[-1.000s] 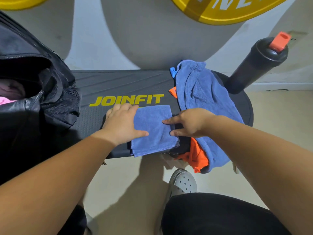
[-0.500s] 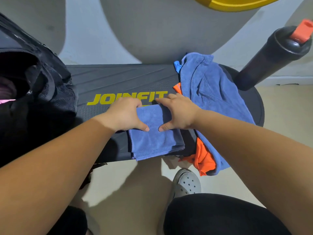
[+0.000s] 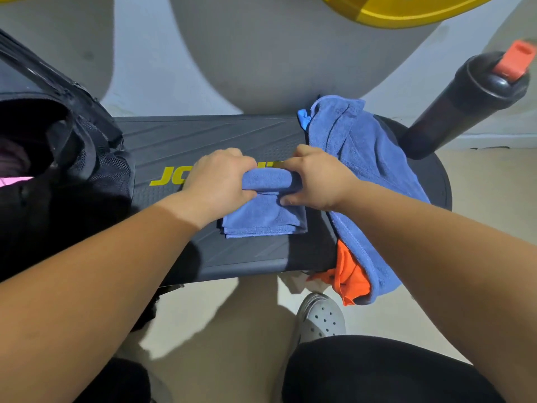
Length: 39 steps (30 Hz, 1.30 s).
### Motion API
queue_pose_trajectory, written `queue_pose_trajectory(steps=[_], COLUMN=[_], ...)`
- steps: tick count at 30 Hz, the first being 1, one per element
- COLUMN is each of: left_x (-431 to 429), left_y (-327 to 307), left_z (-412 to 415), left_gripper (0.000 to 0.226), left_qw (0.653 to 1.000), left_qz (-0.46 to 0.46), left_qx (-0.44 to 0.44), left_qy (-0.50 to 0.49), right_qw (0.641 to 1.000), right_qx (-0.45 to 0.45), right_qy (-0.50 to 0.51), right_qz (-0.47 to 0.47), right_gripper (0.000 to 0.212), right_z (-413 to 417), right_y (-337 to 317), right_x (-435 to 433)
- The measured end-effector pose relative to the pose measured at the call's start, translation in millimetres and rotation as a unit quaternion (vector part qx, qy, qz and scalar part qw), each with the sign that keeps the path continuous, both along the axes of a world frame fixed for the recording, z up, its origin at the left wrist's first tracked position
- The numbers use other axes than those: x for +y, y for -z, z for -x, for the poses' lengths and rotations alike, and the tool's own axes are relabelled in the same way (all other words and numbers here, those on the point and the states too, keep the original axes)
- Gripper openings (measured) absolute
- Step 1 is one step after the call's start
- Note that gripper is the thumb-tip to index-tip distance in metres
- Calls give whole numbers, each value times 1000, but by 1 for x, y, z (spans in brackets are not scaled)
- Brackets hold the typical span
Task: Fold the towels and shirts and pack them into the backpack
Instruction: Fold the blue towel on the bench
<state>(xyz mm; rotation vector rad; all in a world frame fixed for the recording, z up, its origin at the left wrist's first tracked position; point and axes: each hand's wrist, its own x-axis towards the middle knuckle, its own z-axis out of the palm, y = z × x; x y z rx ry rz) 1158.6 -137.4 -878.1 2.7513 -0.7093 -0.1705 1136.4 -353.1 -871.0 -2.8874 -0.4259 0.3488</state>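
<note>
Both hands clench the rolled-over far edge of a small folded blue microfibre towel (image 3: 261, 219). The left hand (image 3: 220, 181) curls its fingers over one end with the thumb tucked below, and the right hand (image 3: 316, 178) grasps the other end the same way. The rest of the towel lies flat in layers just nearer the person than the grip, on a black ribbed plastic step platform (image 3: 203, 141) whose yellow lettering the hands partly cover. To the right of the grip, touching the right wrist, a larger crumpled blue terry towel (image 3: 363, 152) is heaped over a bright orange shirt (image 3: 348, 274) that hangs off the platform's near edge. To the left of the grip is an open black backpack (image 3: 87, 135) with a mesh pocket — something pink shows inside. Beyond the grip to the right is a black cylindrical shaker bottle (image 3: 465, 103) with an orange cap. Nearer the person than the grip, a grey perforated clog (image 3: 322, 315) rests on the beige floor.
</note>
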Motion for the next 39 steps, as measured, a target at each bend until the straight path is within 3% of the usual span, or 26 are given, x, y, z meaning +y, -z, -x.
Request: queue_pose_trajectory(steps=[2,5,6,8,11,13,18,23,27,34,39], left_x=[7,16,18,20,20,18,20,23,-2,-7,-6], left_y=[2,3,3,6,14,16,24,34,32,62,72], left_z=[7,21,26,34,44,49,48,34,28,45,41], left_gripper=[38,45,43,37,14,15,56,59,61,70,68], left_qw=[999,991,988,987,987,987,994,990,992,999,999], left_qz=[41,124,145,151,137,127,54,-34,-32,-4,4], left_qx=[30,45,49,54,83,96,89,132,122,6,-15], left_qy=[2,2,0,3,0,-13,13,32,-24,-50,-41], right_qw=[999,992,990,989,994,994,994,993,995,991,990], right_qx=[29,20,19,25,31,36,5,-72,-69,-92,-101], right_qy=[-15,-3,14,36,36,48,89,34,67,83,74], right_qz=[-38,-124,-142,-138,-96,-89,-64,91,40,-47,-67], right_gripper=[69,44,46,50,28,23,41,61,70,73,72], right_z=[9,25,28,34,39,41,39,47,57,57,55], right_y=[-1,-6,-8,-10,-1,4,9,36,58,72,76], right_x=[-5,-8,-7,-5,-3,1,17,33,34,27,25])
